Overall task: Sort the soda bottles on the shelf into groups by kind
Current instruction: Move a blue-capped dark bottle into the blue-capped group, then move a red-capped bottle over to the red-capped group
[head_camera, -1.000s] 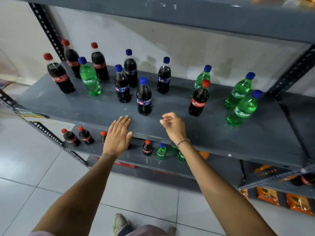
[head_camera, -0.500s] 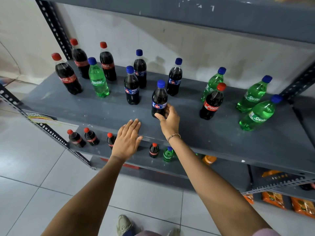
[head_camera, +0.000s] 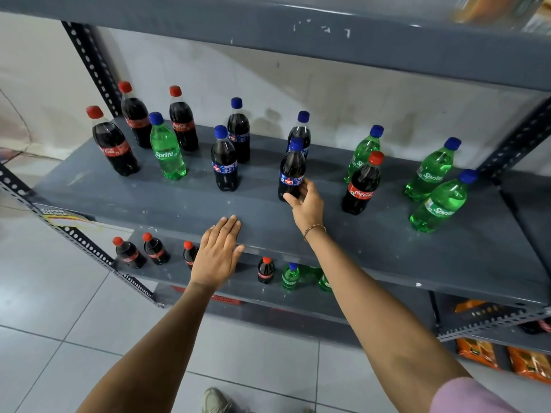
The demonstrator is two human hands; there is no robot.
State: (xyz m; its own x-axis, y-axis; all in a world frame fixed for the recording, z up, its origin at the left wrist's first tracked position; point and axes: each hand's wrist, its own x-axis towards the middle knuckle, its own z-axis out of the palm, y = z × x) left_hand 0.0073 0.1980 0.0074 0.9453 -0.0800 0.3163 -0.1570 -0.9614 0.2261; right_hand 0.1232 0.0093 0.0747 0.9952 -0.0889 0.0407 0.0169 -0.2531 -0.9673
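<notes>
On the grey shelf (head_camera: 372,251) my right hand (head_camera: 307,204) grips the base of a blue-capped dark cola bottle (head_camera: 292,165). Three more blue-capped dark bottles stand near it: one (head_camera: 224,159) at front, one (head_camera: 238,129) behind, one (head_camera: 301,129) partly hidden behind the held bottle. At the left stand three red-capped Coca-Cola bottles (head_camera: 111,141) with a green Sprite bottle (head_camera: 167,147) among them. Another Coca-Cola bottle (head_camera: 362,183) stands right of my hand, before a Sprite bottle (head_camera: 365,147). Two Sprite bottles (head_camera: 441,201) are at far right. My left hand (head_camera: 219,254) lies flat on the shelf's front edge.
The shelf above (head_camera: 298,31) overhangs the bottles. A lower shelf (head_camera: 238,290) carries small Coca-Cola bottles (head_camera: 128,253) and small Sprite bottles (head_camera: 290,275). Orange packets (head_camera: 477,351) lie at the bottom right. Perforated uprights (head_camera: 89,64) frame the rack. Tiled floor below.
My right hand reached forward from the shelf edge and closed on the front blue-capped cola bottle, which has slid a little to the right. My left hand stayed on the edge.
</notes>
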